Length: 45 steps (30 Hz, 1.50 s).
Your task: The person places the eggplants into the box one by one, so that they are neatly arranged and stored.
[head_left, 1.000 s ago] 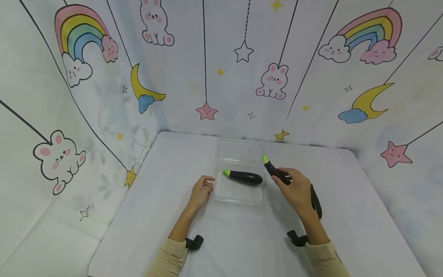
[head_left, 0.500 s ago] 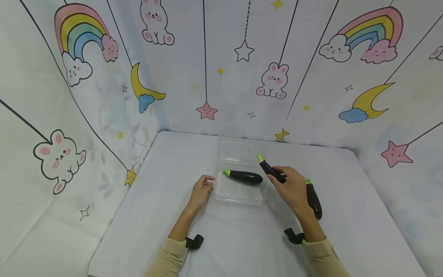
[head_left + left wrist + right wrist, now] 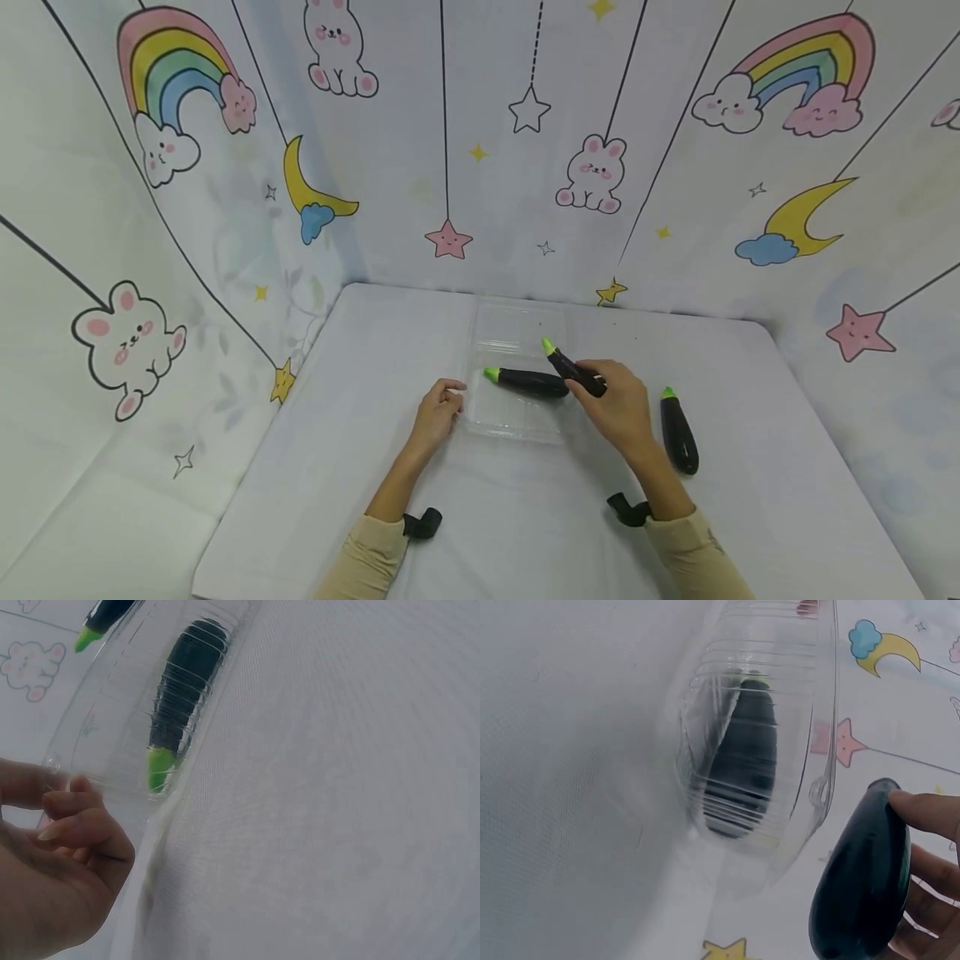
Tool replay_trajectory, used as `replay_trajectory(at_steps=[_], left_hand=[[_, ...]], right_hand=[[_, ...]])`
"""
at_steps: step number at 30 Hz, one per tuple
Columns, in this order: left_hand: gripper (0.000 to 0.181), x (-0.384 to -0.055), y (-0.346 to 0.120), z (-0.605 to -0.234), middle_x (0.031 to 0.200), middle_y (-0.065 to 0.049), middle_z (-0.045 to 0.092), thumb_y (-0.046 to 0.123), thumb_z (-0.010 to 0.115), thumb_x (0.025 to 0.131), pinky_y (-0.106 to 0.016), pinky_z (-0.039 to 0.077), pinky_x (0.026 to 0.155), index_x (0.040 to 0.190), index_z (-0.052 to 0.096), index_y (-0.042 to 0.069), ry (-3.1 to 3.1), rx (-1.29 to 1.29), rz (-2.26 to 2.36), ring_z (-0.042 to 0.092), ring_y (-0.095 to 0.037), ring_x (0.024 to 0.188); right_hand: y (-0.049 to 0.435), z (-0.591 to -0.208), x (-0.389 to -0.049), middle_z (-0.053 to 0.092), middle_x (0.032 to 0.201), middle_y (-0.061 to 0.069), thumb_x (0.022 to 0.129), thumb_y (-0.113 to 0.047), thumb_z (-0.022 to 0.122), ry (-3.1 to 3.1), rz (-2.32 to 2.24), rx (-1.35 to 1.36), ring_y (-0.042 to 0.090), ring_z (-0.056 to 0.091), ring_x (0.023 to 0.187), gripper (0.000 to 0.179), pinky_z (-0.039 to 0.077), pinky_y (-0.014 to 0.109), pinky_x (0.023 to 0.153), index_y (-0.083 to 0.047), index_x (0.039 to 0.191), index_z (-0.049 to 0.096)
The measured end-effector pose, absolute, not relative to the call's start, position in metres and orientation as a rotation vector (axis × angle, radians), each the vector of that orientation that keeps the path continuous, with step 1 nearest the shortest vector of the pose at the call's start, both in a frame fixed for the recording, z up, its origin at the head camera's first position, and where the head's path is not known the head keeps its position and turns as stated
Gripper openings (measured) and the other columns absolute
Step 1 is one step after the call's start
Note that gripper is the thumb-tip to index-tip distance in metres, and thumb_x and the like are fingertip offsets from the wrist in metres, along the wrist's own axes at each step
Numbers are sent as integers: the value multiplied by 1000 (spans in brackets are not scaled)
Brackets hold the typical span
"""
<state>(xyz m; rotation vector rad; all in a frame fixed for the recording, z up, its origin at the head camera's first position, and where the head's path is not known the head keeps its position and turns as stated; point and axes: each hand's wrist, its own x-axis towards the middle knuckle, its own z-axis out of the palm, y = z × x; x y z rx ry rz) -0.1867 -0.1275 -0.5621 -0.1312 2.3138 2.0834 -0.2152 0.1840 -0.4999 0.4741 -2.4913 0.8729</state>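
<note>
My right hand (image 3: 621, 408) holds a dark eggplant (image 3: 564, 367) with a bright green tip above the right side of a clear plastic box (image 3: 510, 433). From the right wrist view, thumb and fingers grip this eggplant (image 3: 862, 877) in the air, apart from the box wall (image 3: 810, 847). A second eggplant (image 3: 525, 382) lies crosswise inside the box, its green end to the left. My left hand (image 3: 437, 414) is at the box's left side; in the left wrist view its curled fingers (image 3: 94, 829) pinch the rim. The box's lid (image 3: 517, 325) lies open towards the back.
A third eggplant (image 3: 679, 435) lies on the white table (image 3: 765, 500) to the right of my right forearm. A curtain (image 3: 495, 192) printed with rabbits, stars and rainbows stands behind the table. Each wrist carries a black camera mount (image 3: 423, 523).
My right hand has moved left with its eggplant, from beside the box to over its right part. The eggplant on the table is now fully uncovered. The left hand stays put.
</note>
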Motion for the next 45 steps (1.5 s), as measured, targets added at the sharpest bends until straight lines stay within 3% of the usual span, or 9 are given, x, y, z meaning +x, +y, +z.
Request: replay_trajectory(at_steps=[7, 14, 26, 45], left_hand=[[28, -186, -129, -562, 92, -16, 61, 11, 52, 105, -20, 40, 53, 130, 60, 3, 2303, -91, 2074, 48, -15, 65], [29, -186, -128, -562, 92, -19, 62, 10, 53, 104, -21, 40, 52, 130, 60, 0, 2322, -98, 2083, 48, -14, 64], [28, -184, -128, -559, 90, -15, 61, 10, 52, 104, -20, 41, 55, 129, 60, 1, 2340, -92, 2055, 48, -13, 64], [28, -185, -129, -562, 90, -15, 61, 9, 52, 104, -20, 41, 56, 129, 59, -1, 2348, -69, 2057, 49, -14, 66]], right_hand=[[177, -500, -217, 74, 112, 10, 84, -23, 90, -2479, 858, 508, 28, 70, 101, 39, 59, 48, 81, -9, 117, 76], [169, -503, -218, 74, 114, 9, 84, -23, 90, -2486, 833, 564, 28, 69, 106, 39, 58, 48, 87, -10, 118, 76], [154, -509, -217, 72, 117, 6, 85, -24, 89, -2510, 852, 626, 27, 66, 112, 38, 56, 50, 93, -12, 118, 76], [129, -520, -216, 73, 114, 6, 81, -20, 92, -2601, 760, 696, 24, 67, 108, 38, 58, 44, 87, -11, 115, 77]])
